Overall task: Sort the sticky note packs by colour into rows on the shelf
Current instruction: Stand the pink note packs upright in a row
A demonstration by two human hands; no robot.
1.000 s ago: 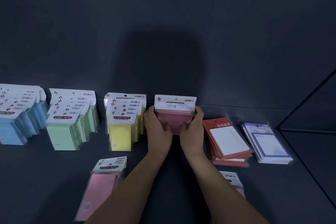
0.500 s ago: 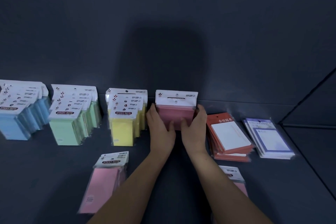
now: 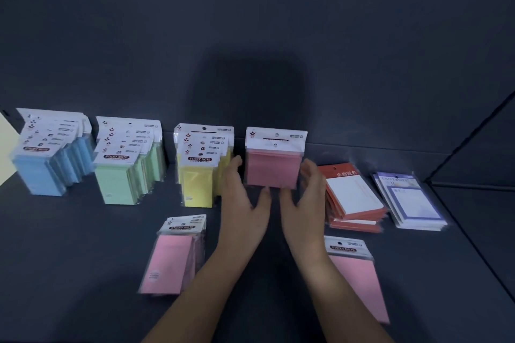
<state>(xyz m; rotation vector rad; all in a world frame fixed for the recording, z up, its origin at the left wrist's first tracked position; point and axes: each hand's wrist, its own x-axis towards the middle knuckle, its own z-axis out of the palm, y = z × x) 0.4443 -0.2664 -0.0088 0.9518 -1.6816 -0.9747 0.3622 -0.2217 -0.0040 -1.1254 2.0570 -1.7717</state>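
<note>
Left hand [image 3: 243, 205] and right hand [image 3: 304, 203] flank the upright pink pack [image 3: 274, 168] — each grip slack, holding nothing.

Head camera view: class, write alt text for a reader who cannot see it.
Open left hand and right hand flank an upright pink sticky note pack at the back of the shelf. Left of it stand a blue row, green row and yellow row; loose pink packs lie nearer.

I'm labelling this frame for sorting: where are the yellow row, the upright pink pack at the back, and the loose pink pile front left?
yellow row [image 3: 196, 189], head view, front pack's yellow face.
upright pink pack [image 3: 271, 168], head view, middle of its pink face.
loose pink pile [image 3: 167, 262], head view, top pack's pink face.
</note>
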